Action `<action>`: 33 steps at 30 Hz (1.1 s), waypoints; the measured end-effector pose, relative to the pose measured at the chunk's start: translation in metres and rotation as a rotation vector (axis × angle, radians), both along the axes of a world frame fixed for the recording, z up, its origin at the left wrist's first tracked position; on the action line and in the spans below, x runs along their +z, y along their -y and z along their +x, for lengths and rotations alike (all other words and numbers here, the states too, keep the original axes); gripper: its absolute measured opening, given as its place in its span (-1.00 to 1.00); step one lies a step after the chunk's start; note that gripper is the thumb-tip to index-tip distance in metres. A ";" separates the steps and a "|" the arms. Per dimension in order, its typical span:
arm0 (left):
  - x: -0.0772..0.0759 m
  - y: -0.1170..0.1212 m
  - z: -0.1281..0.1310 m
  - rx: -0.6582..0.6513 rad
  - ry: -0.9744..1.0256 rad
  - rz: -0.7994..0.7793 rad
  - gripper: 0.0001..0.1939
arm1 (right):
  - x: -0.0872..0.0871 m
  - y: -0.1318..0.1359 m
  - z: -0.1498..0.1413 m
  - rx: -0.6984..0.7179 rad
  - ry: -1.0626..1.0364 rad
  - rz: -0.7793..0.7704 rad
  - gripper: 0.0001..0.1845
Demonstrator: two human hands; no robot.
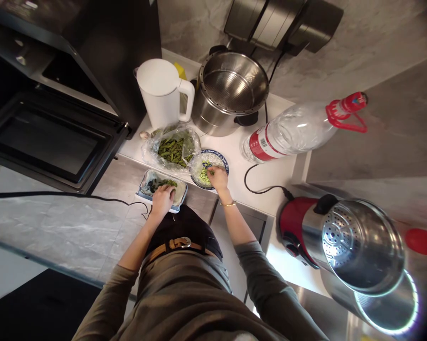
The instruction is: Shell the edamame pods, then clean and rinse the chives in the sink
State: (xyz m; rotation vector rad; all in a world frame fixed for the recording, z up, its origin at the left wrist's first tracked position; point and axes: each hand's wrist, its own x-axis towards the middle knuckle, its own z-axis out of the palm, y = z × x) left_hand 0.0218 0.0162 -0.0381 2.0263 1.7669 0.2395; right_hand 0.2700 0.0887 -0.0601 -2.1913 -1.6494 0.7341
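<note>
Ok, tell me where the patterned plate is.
In the head view, the patterned plate sits near the middle, on the counter by its front edge, just right of the plastic bag, with the right hand over it.

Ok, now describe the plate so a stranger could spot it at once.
Find the big steel pot on the white counter. Nearer the person, right of the clear bag of green pods, the plate sits under the right hand. Its blue-patterned rim sets it apart from its neighbours.
</note>
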 end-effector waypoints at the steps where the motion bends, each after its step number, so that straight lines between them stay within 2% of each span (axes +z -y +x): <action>1: 0.003 -0.001 0.004 -0.008 0.013 0.003 -0.74 | -0.001 -0.003 -0.002 0.013 0.073 -0.035 -0.80; 5: 0.011 -0.004 0.019 -0.042 0.106 0.040 -0.77 | -0.003 -0.013 -0.006 0.008 0.145 -0.125 -0.84; 8: 0.016 -0.008 0.028 -0.040 0.233 0.069 -0.78 | -0.003 -0.014 -0.003 -0.078 -0.037 -0.080 -0.90; 11: 0.024 -0.016 0.037 -0.006 0.441 0.125 -0.78 | 0.010 -0.006 -0.002 -0.300 -0.540 -0.006 -0.92; 14: 0.042 -0.026 0.047 -0.005 0.667 0.209 -0.80 | 0.039 0.011 -0.009 -0.471 -1.162 -0.019 -0.78; 16: 0.057 -0.031 0.054 -0.029 0.762 0.266 -0.79 | 0.063 0.023 -0.018 -0.504 -1.407 -0.084 -0.74; 18: 0.074 -0.035 0.060 -0.061 0.795 0.335 -0.78 | 0.085 0.034 -0.028 -0.508 -1.549 -0.158 -0.75; 21: 0.094 -0.038 0.067 -0.083 0.765 0.446 -0.80 | 0.111 0.044 -0.043 -0.498 -1.668 -0.196 -0.78; 25: 0.112 -0.036 0.068 -0.057 0.730 0.525 -0.86 | 0.132 0.051 -0.054 -0.524 -1.721 -0.150 -0.77; 33: 0.138 -0.025 0.062 0.025 0.837 0.508 -0.93 | 0.157 0.060 -0.065 -0.420 -1.568 -0.059 -0.70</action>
